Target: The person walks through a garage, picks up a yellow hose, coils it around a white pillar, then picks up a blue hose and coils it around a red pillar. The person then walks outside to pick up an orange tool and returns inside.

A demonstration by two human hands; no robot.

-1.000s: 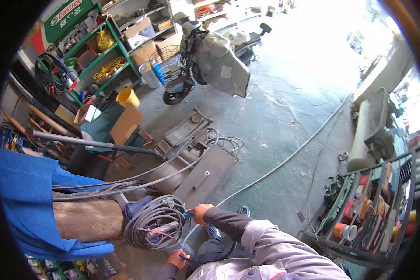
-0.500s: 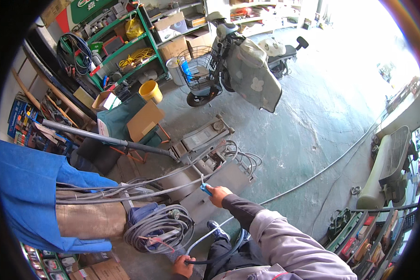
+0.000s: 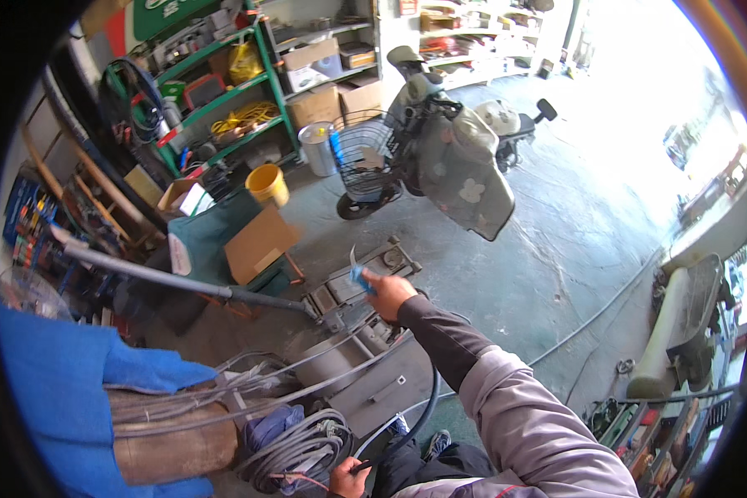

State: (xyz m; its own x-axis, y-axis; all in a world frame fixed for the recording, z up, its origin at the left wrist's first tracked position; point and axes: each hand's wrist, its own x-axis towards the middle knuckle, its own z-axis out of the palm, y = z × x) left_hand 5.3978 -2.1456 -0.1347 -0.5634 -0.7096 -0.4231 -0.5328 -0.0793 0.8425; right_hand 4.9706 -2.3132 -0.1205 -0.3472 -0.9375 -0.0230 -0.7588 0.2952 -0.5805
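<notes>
A: What do I have in the right hand (image 3: 388,292)?

B: I see its grip closed on a small blue tool (image 3: 358,275), thin and pale at the tip, held out over the floor jack (image 3: 358,290). The jack is flat grey metal, low on the concrete floor (image 3: 548,249), and its long steel handle (image 3: 174,278) runs off to my left.

A: And the left hand (image 3: 347,478)?

B: Down at the lower edge, its grip wrapped round a black hose (image 3: 419,415), smooth and rubbery, curving up beside my grey sleeve (image 3: 523,415). Just left of that hand lies a coil of grey cable (image 3: 295,452), loosely wound.

A: What crowds me on the left?

B: A rust-brown cylinder (image 3: 174,440) lying on its side with blue cloth (image 3: 66,398) over it, several grey cables draped across. Behind the jack, a cardboard box (image 3: 257,242) and a yellow bucket (image 3: 267,184) stand near the green shelves (image 3: 224,91).

A: Any open room?

B: Ahead and to the right the floor is bare, worn green-grey, crossed by one thin cable (image 3: 606,307). A covered scooter (image 3: 448,158) with a wire basket stands well apart, beyond the jack.
</notes>
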